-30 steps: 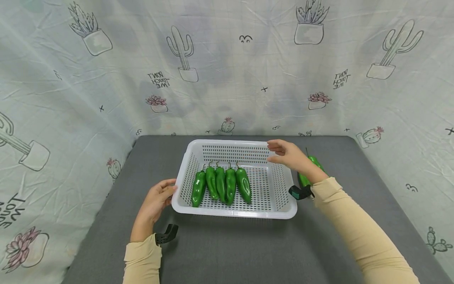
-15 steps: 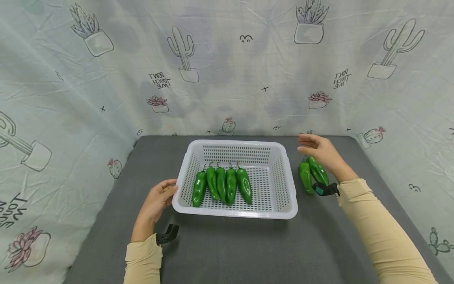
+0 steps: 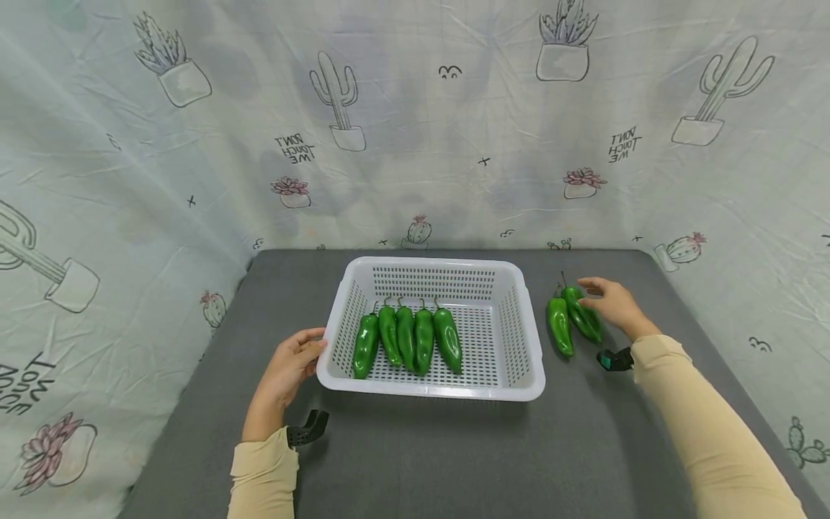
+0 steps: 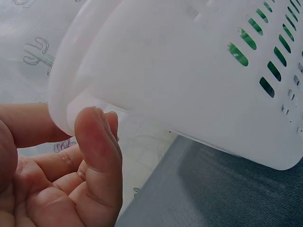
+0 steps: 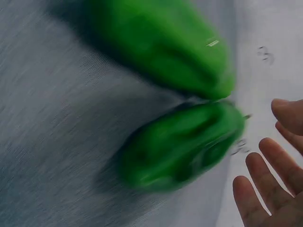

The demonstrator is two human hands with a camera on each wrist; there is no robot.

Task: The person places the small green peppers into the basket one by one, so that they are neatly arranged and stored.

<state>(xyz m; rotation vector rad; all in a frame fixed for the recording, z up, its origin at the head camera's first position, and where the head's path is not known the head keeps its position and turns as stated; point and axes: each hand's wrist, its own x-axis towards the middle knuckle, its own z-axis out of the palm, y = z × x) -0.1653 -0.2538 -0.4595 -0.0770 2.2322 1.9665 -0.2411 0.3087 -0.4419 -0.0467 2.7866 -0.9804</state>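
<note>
My left hand (image 3: 284,371) pinches the left rim of a white perforated plastic basket (image 3: 428,390); in the left wrist view, the thumb (image 4: 97,142) lies at the rim's edge. Inside the basket several glossy green peppers (image 3: 424,342) lie side by side, stems toward the far side. Two more green peppers lie on the table right of the basket: a left one (image 3: 559,328) and a right one (image 3: 586,323). Over the upper part of the right one hovers my right hand (image 3: 614,308), fingers spread and apart from both peppers in the right wrist view.
A dark grey table (image 3: 441,461) carries everything. Pale cloth with cactus drawings (image 3: 402,130) hangs behind and along both sides. The basket's right wall (image 3: 515,339) stands between its peppers and the two outside.
My right hand has moved right from above the basket's far right corner, then down to the right-hand loose pepper. The left hand stays at the rim, and the basket has not moved.
</note>
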